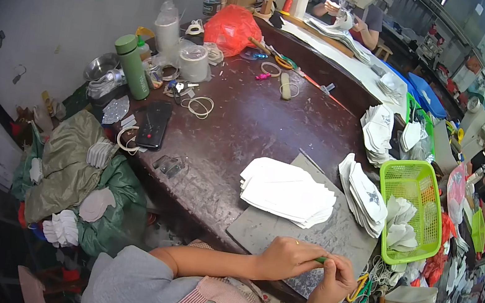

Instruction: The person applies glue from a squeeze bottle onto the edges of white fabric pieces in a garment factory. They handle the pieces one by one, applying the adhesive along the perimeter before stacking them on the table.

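Observation:
My left hand (284, 257) and my right hand (334, 282) meet at the near edge of a grey mat (339, 236). Both pinch a small green stick (321, 259), which is mostly hidden by the fingers. Just beyond the hands, a stack of flat white cut pieces (287, 191) lies on the mat. A second fanned stack of white pieces (364, 195) with a dark mark on top leans next to a green plastic basket (419, 178) that holds more white pieces.
The dark brown table (241, 120) carries a black phone (153, 124), a green bottle (133, 66), rubber bands (199, 106) and a red plastic bag (231, 27). Another person (354, 14) works at a sewing machine at the far end. Green bags (71, 163) lie at the left.

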A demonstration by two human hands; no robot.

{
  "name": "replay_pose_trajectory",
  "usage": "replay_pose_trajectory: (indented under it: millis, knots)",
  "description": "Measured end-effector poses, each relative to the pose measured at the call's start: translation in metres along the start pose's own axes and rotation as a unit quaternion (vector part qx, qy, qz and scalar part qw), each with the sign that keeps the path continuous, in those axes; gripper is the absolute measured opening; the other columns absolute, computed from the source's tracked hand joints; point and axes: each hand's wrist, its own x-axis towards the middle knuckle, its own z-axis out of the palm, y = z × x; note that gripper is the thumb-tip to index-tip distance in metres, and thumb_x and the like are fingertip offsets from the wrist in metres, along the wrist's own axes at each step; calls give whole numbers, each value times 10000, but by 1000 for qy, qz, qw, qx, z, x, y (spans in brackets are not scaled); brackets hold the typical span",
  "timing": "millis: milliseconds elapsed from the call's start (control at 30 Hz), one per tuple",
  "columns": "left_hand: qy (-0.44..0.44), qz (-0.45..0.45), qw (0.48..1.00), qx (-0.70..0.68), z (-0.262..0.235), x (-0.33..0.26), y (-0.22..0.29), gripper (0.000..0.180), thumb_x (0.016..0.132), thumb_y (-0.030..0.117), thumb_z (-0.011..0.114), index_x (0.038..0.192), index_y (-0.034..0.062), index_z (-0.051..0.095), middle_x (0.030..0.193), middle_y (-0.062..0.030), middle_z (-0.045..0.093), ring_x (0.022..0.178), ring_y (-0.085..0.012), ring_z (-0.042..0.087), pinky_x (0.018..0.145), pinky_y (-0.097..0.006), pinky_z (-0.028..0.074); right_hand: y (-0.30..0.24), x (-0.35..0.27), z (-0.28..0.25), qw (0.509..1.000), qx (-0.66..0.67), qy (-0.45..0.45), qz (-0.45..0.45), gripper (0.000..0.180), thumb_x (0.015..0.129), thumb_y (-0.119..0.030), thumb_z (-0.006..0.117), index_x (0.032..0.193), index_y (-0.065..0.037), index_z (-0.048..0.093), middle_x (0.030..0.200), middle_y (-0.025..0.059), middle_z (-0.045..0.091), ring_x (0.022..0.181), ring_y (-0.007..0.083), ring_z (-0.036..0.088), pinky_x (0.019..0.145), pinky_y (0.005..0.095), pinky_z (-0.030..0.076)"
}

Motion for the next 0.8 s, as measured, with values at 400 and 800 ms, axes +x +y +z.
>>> replay_pose_trajectory:
  millis: [400, 800]
  knots:
    - [-9, 37, 998, 42, 5, 3, 0, 251, 834, 173, 736, 1030, 20, 698, 936, -135, 727, 808, -283, 719, 680, -340, 563, 6, -2, -3, 972, -197, 15, -127, 65, 824, 52, 684, 844, 30, 627, 847, 136, 640, 779, 236, 606, 719, 316, 484]
    - [-90, -38, 994, 40, -5, 9, 11, 439, 797, 183, 786, 1183, 8, 674, 959, -164, 720, 832, -265, 713, 718, -331, 550, -11, -32, -85, 993, -70, 90, -2, 165, 931, 10, 536, 767, 10, 516, 717, 68, 534, 661, 167, 517, 610, 282, 425]
